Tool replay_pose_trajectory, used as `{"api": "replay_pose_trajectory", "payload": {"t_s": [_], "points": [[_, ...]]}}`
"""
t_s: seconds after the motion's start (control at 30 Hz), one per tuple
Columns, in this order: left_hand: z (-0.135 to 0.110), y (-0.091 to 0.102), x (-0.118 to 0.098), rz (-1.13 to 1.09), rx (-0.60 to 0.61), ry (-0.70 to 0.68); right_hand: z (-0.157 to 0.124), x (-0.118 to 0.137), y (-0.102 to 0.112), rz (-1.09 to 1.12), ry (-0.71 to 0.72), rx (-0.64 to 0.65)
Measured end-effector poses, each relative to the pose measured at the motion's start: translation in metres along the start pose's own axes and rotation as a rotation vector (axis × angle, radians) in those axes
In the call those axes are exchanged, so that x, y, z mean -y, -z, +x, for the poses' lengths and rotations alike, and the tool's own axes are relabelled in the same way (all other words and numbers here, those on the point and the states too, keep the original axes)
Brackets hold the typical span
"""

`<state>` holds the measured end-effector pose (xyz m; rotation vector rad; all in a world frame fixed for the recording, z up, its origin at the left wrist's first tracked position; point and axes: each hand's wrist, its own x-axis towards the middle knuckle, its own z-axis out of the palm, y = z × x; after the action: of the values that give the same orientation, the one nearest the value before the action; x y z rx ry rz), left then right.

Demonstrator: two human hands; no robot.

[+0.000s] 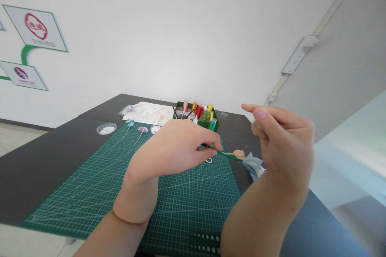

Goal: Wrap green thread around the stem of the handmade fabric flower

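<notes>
Pinched between the thumb and fingers of my left hand (183, 144) is the green-wrapped stem of an artificial flower spray (227, 154). It points to the right, with a peach bud (239, 154) and pale blue petals (252, 164) at its far end. Raised to the right of the blossoms, my right hand (280, 136) has its thumb pressed to the index finger and the other fingers curled in. Whatever it may hold is too fine to see. A small white ring (209, 160) lies on the mat just below my left fingertips.
A green cutting mat (193, 200) covers much of the black table (33, 168). Behind my left hand stands a dark green box (216, 125) of coloured thread spools (205, 115). Left lie a clear round dish (106, 129), a blue flower (130, 122), a purple flower (142, 129) and white sheets (147, 111).
</notes>
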<state>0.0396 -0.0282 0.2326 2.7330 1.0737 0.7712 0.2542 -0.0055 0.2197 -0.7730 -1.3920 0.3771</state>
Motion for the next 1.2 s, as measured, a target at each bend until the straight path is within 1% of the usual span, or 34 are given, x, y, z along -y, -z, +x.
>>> {"api": "replay_pose_trajectory", "payload": {"t_s": [0.1, 0.27, 0.33, 0.43, 0.53, 0.63, 0.77, 0.83, 0.97, 1.03, 1.13, 1.2], "points": [[-0.004, 0.002, -0.002, -0.003, -0.018, -0.003, 0.004, -0.004, -0.002, 0.0, -0.023, 0.002], [-0.013, 0.004, -0.006, -0.028, -0.083, -0.033, 0.01, 0.0, -0.006, -0.045, -0.167, 0.086], [-0.016, 0.004, -0.008, -0.024, -0.131, -0.054, 0.012, 0.001, -0.007, -0.087, -0.191, 0.155], [-0.018, 0.005, -0.01, -0.021, -0.223, -0.08, 0.015, -0.003, -0.008, -0.143, -0.236, 0.295], [-0.018, 0.006, -0.012, -0.055, -0.313, -0.073, 0.015, -0.009, -0.008, -0.149, -0.294, 0.396], [-0.015, 0.006, -0.014, -0.126, -0.419, 0.0, 0.014, -0.011, -0.008, -0.131, -0.322, 0.457], [-0.008, 0.005, -0.011, -0.174, -0.672, 0.169, 0.011, -0.006, -0.009, -0.145, -0.28, 0.507], [-0.004, 0.003, -0.007, -0.181, -0.749, 0.2, 0.01, -0.003, -0.009, -0.144, -0.268, 0.528], [0.005, -0.001, 0.001, -0.215, -0.795, 0.187, 0.009, -0.003, -0.007, -0.118, -0.255, 0.507], [0.008, -0.002, 0.003, -0.255, -0.791, 0.179, 0.01, -0.005, -0.006, -0.064, -0.248, 0.452], [0.011, -0.002, 0.005, -0.328, -0.765, 0.159, 0.012, -0.011, -0.009, 0.022, -0.237, 0.297], [0.011, -0.002, 0.005, -0.359, -0.751, 0.147, 0.014, -0.015, -0.013, 0.003, -0.198, 0.158]]}}
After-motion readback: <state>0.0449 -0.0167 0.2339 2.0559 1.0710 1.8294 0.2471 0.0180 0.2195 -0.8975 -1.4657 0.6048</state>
